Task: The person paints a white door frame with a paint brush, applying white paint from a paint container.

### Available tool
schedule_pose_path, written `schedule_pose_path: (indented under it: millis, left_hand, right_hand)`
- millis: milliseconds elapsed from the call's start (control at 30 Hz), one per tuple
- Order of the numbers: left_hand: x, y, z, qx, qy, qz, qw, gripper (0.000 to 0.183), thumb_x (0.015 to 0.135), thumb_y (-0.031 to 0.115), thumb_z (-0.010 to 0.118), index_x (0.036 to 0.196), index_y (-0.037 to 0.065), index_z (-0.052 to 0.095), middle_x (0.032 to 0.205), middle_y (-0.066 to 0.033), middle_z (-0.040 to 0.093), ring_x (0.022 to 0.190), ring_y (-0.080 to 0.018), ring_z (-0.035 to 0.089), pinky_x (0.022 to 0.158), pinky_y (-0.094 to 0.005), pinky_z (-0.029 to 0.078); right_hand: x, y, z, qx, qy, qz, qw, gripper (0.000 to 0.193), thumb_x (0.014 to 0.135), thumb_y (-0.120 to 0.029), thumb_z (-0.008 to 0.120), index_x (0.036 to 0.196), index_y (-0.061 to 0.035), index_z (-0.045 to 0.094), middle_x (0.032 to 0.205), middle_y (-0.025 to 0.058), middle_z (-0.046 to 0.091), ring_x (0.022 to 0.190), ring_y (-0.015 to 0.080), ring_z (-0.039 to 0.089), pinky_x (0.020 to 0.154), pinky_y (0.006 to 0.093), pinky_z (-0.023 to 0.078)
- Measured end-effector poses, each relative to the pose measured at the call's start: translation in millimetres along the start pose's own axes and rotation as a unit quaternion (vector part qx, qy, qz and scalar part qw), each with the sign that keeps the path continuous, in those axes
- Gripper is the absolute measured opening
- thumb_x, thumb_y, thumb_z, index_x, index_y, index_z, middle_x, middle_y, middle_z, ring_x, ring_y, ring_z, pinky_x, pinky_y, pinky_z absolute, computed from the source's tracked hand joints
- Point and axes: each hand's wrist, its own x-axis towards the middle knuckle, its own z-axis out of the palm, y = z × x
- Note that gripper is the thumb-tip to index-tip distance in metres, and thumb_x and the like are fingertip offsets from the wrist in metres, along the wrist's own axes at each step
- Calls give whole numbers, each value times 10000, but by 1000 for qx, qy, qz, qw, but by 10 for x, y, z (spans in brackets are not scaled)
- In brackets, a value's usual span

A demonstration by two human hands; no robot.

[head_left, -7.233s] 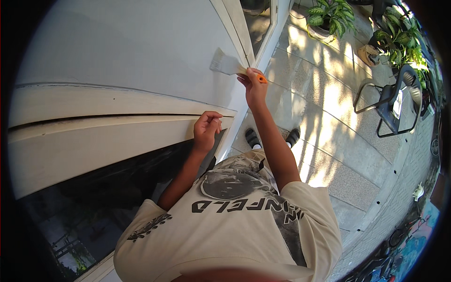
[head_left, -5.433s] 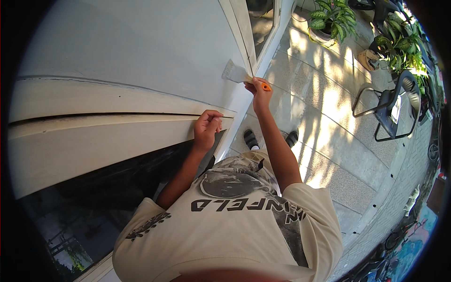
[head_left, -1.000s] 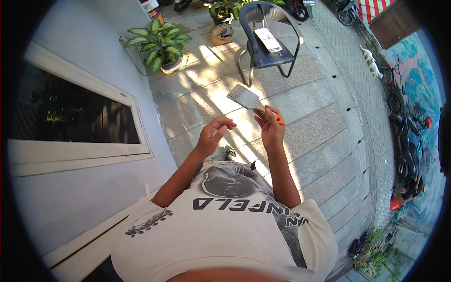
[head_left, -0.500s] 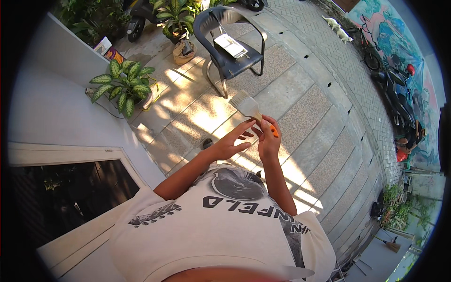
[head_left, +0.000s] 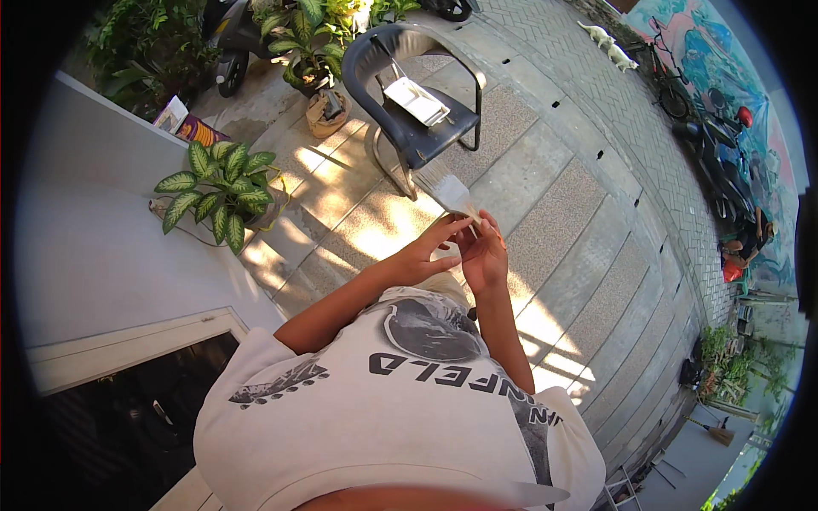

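A wide, flat paintbrush (head_left: 455,194) with pale bristles points away from me, up and to the left. My right hand (head_left: 486,257) is closed around its handle, which the fingers mostly hide. Close beside it is my left hand (head_left: 419,258), fingers stretched toward the base of the brush and thumb apart. The left fingertips meet or nearly meet the brush there; contact is hard to make out. Beyond the bristles, a white paint tray (head_left: 416,100) rests on the seat of a black armchair (head_left: 439,140).
A potted leafy plant (head_left: 217,189) stands by the white wall (head_left: 111,196) at left. More plants and a motorbike (head_left: 232,51) are behind. Sunlit paving (head_left: 545,204) extends rightward to parked motorbikes (head_left: 716,166), a seated person (head_left: 754,238) and two white cats (head_left: 609,44).
My left fingers have moved nearer to the base of the brush. The orange handle, visible before, is now mostly covered by my right hand. The view has shifted slightly.
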Motion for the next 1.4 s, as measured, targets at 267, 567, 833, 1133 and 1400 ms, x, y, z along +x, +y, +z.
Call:
schedule_pose_path:
  millis: [267,567,833,1133,1400]
  left_hand:
    - [870,-149,-223,6,10,14,1000,648,916,190,593,1470,25,302,1443,-159,347,1220,-259,461,1030,-375,384]
    - [1720,-238,-309,-3,110,-5,994,607,933,142,573,1470,55,303,1482,-161,329,1302,-259,423,1049,-388,385]
    - [1999,-376,-599,22,231,10,973,425,915,71,556,1331,60,475,1311,-121,468,1130,-216,528,941,-341,453]
    - [2235,-448,-1263,3,284,-52,957,183,947,86,543,1077,-5,634,931,-57,652,821,-120,605,756,-266,482]
    - [2312,-571,-1738,-5,309,-49,950,186,945,89,548,1066,-21,636,864,-60,644,764,-110,599,704,-261,485]
  right_hand:
    - [875,-564,-25,-25,-47,29,998,225,966,-167,533,1167,-69,514,1115,157,627,1053,285,621,885,441,530]
    - [1909,-1256,150,-111,-76,84,987,240,962,-185,541,1177,-80,521,1174,134,614,1107,269,603,872,387,516]
    - [2569,-1219,418,-139,-107,150,973,242,956,-166,553,1173,-62,523,1177,137,607,1086,285,612,749,369,538]
    - [3089,-901,752,-128,-125,160,971,228,962,-146,534,1166,-44,527,1181,158,602,1105,304,599,805,382,525]
    - [3636,-570,957,-133,-164,188,959,219,962,-132,534,1152,-24,529,1166,171,596,1105,324,596,852,383,522]
